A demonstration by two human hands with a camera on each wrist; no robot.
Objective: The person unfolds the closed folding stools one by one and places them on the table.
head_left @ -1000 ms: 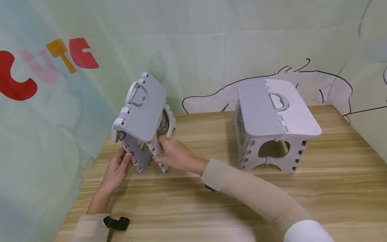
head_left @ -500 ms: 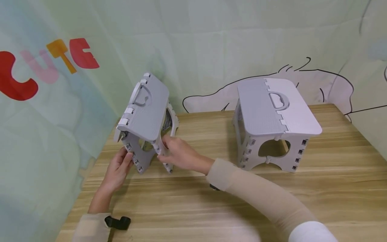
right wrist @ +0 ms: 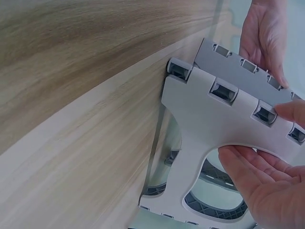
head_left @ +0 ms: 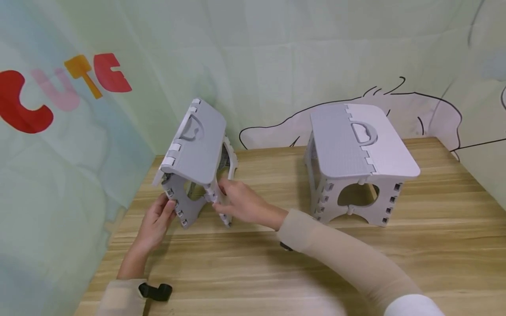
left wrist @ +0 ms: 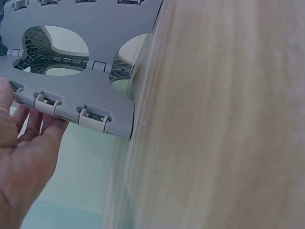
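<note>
A grey and white plastic folding stool (head_left: 201, 145) stands partly unfolded at the table's left, its seat bent down along the middle hinge. My left hand (head_left: 155, 223) holds the outer edge of the grey leg panel. In the left wrist view, that hand's thumb and fingers (left wrist: 47, 128) lie at the hinged edge of the panel (left wrist: 90, 93). My right hand (head_left: 244, 202) grips the white half of the front leg. The right wrist view shows its fingers in the cutout of the white panel (right wrist: 200, 102), thumb over the hinged edge.
A second folding stool (head_left: 379, 145), fully unfolded, stands upright on the wooden table (head_left: 253, 272) to the right. A printed cloth backdrop (head_left: 269, 66) rises behind the table and along its left side.
The stool's front legs have spread wider as my right hand moved right with the white leg half. The seat has flattened somewhat. My left hand has stayed nearly in place.
</note>
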